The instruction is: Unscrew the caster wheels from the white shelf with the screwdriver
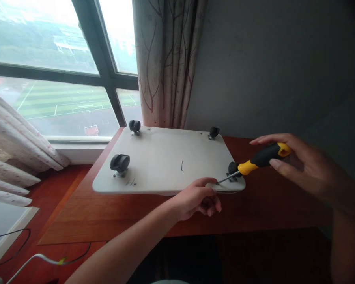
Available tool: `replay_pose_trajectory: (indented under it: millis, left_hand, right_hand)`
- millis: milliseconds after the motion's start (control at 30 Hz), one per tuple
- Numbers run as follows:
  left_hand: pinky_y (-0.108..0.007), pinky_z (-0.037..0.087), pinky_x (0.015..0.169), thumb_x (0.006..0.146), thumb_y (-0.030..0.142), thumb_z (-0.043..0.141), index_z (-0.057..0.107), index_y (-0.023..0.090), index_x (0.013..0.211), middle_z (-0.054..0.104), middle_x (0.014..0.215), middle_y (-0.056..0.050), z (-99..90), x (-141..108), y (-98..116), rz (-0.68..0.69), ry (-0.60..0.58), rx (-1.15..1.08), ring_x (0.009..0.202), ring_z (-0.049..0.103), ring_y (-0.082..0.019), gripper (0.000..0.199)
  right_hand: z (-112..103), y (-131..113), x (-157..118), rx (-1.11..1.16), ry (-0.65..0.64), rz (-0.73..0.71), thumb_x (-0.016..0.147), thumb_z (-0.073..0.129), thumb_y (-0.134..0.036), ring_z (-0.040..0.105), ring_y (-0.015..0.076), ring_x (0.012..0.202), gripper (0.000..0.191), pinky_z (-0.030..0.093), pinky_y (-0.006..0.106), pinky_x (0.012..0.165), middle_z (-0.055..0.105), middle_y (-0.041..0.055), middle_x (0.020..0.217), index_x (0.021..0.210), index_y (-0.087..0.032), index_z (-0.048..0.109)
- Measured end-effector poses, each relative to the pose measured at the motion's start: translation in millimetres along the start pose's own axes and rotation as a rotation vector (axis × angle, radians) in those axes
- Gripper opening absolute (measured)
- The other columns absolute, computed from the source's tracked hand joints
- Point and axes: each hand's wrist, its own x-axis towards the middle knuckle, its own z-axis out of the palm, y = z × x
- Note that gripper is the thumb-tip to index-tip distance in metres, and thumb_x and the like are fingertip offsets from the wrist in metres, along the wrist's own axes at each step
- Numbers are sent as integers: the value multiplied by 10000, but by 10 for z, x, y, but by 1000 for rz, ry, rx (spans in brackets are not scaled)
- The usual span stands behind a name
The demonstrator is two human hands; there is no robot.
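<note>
A white board [165, 157] with rounded corners lies on a reddish wooden table, four black casters on its upper face. My right hand [298, 161] holds the black end of a yellow and black screwdriver [262, 157] between thumb and fingers. The screwdriver's metal tip meets the board near its front right corner, beside the front right caster [232, 168]. My left hand [199, 197] rests at the board's front edge, a fingertip close to the tip and the other fingers loosely curled. Whether that fingertip holds a small screw is too small to tell.
The wooden table [77, 217] extends around the board. Behind it are a patterned curtain [168, 63] and a grey wall. A window [62, 94] is at the left, with cables [38, 255] at the lower left.
</note>
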Motion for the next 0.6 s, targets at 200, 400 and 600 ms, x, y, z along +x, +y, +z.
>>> replay_pose_trajectory:
  millis: [200,400,600]
  left_hand:
    - [-214,282,469,828,214,533,351,136,1406,670,700,-46,-14,11,-15,5,-1,-7,495,535,-117,611]
    - [-216,306,488,829,228,541,343,143,1412,673,722,-43,-29,4,-26,24,-16,-5,516,533,-112,622]
    - [-216,330,506,829,244,563,344,162,1412,672,738,-34,-25,-10,-17,8,-29,10,532,541,-111,629]
  right_hand:
    - [33,-3,-10,-62,109,80,862,598,-527,680,201,794,280,511,317,707,726,-20,976,1044,-320,648]
    - [34,-21,-57,4,35,-43,888,571,-441,634,234,1094,348,478,348,931,657,-14,1251,1222,-342,574]
    - [64,-71,-90,-66,112,120,876,603,-506,687,178,724,274,513,299,688,726,-34,1004,1094,-342,632]
